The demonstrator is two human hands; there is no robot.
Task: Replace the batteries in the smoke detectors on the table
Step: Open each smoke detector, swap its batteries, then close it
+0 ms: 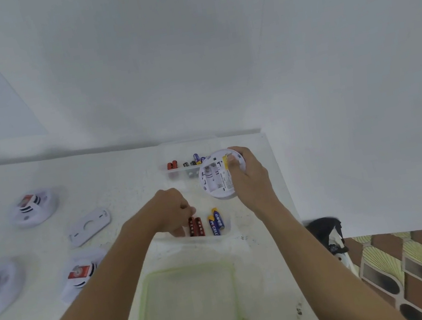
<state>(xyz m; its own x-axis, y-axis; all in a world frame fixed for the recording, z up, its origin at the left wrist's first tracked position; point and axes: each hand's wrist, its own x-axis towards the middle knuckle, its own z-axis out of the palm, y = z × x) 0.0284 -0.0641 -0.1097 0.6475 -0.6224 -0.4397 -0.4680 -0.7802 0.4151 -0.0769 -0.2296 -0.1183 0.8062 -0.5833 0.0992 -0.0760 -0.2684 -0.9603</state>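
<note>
Head view: holds smoke detector (pixel 217 177) rim-wise in right hand (pixel 249 178), bay up. Curls left hand (pixel 169 209) onto red batteries (pixel 196 226) below its fingertips; cannot tell whether gripping. Probably light, stiff, slick: pinch mid-barrel.

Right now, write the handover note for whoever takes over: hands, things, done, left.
Left hand: curled over the near tray, at the red batteries; whether it grips one is unclear.
Right hand: holds the smoke detector back side up; its battery bay looks empty.
Blue batteries stand beside the red; the far tray holds more.
Done: old cells seemingly out of this one.
Left: load and close it. The other detectors and a mounting plate lie at left, state unknown.
</note>
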